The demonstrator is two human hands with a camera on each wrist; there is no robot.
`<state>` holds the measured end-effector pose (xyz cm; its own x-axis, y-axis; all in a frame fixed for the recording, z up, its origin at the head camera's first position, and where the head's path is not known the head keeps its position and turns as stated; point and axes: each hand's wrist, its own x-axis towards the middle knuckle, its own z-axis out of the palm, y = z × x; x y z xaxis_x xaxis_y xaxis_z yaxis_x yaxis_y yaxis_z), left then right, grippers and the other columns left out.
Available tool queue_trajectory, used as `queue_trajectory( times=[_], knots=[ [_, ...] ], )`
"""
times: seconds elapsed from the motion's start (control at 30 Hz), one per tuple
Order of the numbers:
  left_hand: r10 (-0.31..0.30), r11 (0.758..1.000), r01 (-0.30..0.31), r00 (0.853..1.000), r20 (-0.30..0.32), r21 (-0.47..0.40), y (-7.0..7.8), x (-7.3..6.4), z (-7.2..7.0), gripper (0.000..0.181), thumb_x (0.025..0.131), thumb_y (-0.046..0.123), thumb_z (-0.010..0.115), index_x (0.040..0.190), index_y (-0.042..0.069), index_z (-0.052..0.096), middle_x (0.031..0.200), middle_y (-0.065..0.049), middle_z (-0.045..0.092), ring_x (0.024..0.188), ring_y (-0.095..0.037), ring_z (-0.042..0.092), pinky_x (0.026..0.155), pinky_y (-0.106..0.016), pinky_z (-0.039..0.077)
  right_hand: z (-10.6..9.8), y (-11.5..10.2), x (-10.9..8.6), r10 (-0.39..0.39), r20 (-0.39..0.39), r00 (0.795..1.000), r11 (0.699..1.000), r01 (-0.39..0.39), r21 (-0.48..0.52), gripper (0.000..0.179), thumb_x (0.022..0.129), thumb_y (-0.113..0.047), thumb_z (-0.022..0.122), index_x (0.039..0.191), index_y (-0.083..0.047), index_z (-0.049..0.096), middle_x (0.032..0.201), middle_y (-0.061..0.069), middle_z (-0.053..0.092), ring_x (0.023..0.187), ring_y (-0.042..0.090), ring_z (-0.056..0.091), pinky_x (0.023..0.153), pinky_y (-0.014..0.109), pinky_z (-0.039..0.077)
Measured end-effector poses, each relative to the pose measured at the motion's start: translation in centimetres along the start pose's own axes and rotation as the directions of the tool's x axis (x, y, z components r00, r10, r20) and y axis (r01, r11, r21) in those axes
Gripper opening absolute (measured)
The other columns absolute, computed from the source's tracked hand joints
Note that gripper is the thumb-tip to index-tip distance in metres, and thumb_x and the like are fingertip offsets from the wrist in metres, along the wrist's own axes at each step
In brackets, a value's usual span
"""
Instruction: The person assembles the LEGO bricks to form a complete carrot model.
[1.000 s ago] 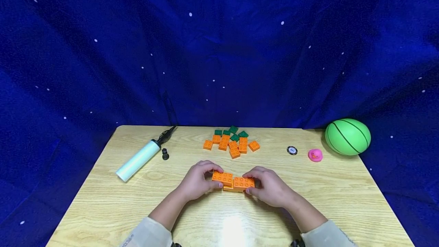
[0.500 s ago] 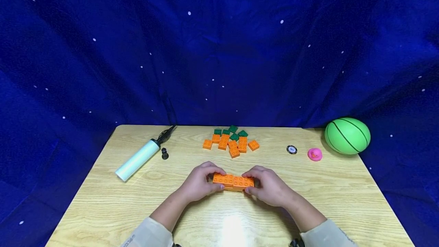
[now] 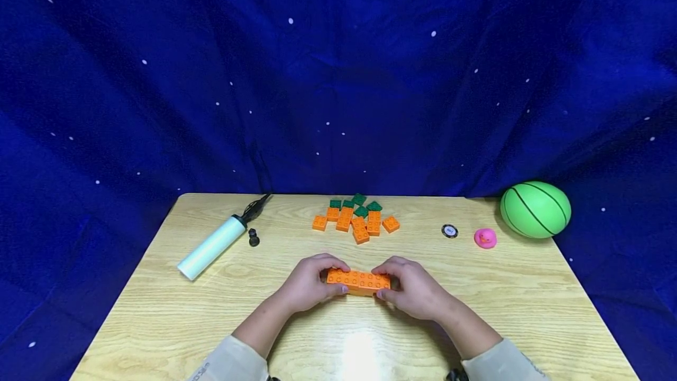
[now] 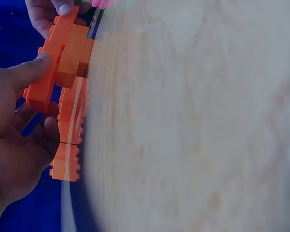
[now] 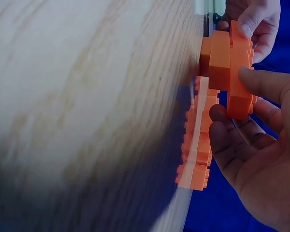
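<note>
In the head view, two orange building bricks with studs on top sit end to end in one row at the front middle. My left hand (image 3: 311,284) pinches the left brick (image 3: 339,277) between thumb and fingers. The right hand (image 3: 415,288) grips the right brick (image 3: 374,281) the same way at the other end. Beneath the row, a narrower orange brick (image 4: 72,55) shows in the left wrist view, with more orange below it. The row overhangs this base on both sides. Both thumbs lie on the near side, the other fingers on the far side.
Behind the hands lie several loose orange bricks (image 3: 345,220) and green bricks (image 3: 361,211). At left are a hand pump (image 3: 214,247) and a black chess pawn (image 3: 254,238). A poker chip (image 3: 450,231), pink rubber duck (image 3: 485,238) and green ball (image 3: 536,210) stand at right.
The left brick, earlier raised and tilted with a step to its neighbour, has come down level and flush with the right one. My left hand has lowered slightly with it; the right hand hardly moved.
</note>
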<state>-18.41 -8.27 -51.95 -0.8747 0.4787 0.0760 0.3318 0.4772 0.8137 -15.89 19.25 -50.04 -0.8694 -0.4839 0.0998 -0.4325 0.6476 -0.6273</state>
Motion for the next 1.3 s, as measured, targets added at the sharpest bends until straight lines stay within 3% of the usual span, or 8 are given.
queue_trajectory(
  times=[0.13, 0.33, 0.47, 0.83, 1.3],
  knots=[
    [-0.023, 1.0, 0.023, 1.0, 0.0, -0.01, -0.01, 0.0, 0.09, 0.03, 0.085, 0.025, 0.088, 0.111, 0.033, 0.076, 0.112, 0.017, 0.068, 0.095, -0.012, 0.059, 0.081, -0.031, 0.048, 0.1, -0.02, 0.06, -0.002, -0.002, 1.0, 1.0, 0.002, -0.011, 0.033, 0.089, -0.014, 0.082, 0.12, -0.014, 0.074, 0.111, -0.008, 0.067, 0.089, 0.009, 0.058, 0.076, 0.027, 0.05],
    [-0.044, 0.999, 0.044, 0.999, 0.001, -0.016, 0.15, -0.05, 0.23, 0.03, 0.085, 0.023, 0.088, 0.11, 0.032, 0.076, 0.115, 0.016, 0.069, 0.113, -0.012, 0.062, 0.101, -0.039, 0.048, 0.17, -0.05, 0.09, -0.005, -0.01, 1.0, 1.0, 0.005, -0.022, 0.033, 0.088, -0.014, 0.083, 0.12, -0.014, 0.075, 0.11, -0.008, 0.067, 0.09, 0.008, 0.058, 0.077, 0.028, 0.051],
    [-0.044, 0.999, 0.044, 0.999, 0.002, -0.009, 0.26, -0.08, 0.36, 0.029, 0.086, 0.021, 0.087, 0.11, 0.031, 0.076, 0.116, 0.015, 0.069, 0.117, -0.014, 0.062, 0.106, -0.043, 0.046, 0.2, -0.06, 0.03, 0.0, -0.007, 1.0, 1.0, -0.001, -0.019, 0.033, 0.088, -0.014, 0.083, 0.12, -0.014, 0.075, 0.109, -0.009, 0.066, 0.089, 0.007, 0.058, 0.077, 0.027, 0.051],
    [-0.042, 0.999, 0.042, 0.999, -0.004, 0.001, 0.42, -0.04, 0.35, 0.029, 0.086, 0.02, 0.087, 0.111, 0.029, 0.076, 0.115, 0.015, 0.07, 0.117, -0.015, 0.062, 0.106, -0.044, 0.047, 0.04, 0.18, 0.2, -0.002, 0.013, 1.0, 1.0, 0.002, 0.002, 0.034, 0.089, -0.015, 0.083, 0.122, -0.014, 0.073, 0.111, -0.008, 0.066, 0.086, 0.009, 0.058, 0.074, 0.026, 0.051],
    [-0.026, 1.0, 0.026, 1.0, -0.004, 0.016, 0.36, -0.03, 0.36, 0.029, 0.085, 0.019, 0.087, 0.11, 0.028, 0.076, 0.112, 0.016, 0.069, 0.115, -0.013, 0.062, 0.106, -0.043, 0.046, -0.37, 0.58, 0.48, -0.031, 0.018, 0.999, 0.999, 0.031, -0.018, 0.038, 0.088, -0.02, 0.084, 0.124, -0.013, 0.072, 0.112, -0.007, 0.068, 0.089, 0.012, 0.059, 0.079, 0.029, 0.05]
  ],
)
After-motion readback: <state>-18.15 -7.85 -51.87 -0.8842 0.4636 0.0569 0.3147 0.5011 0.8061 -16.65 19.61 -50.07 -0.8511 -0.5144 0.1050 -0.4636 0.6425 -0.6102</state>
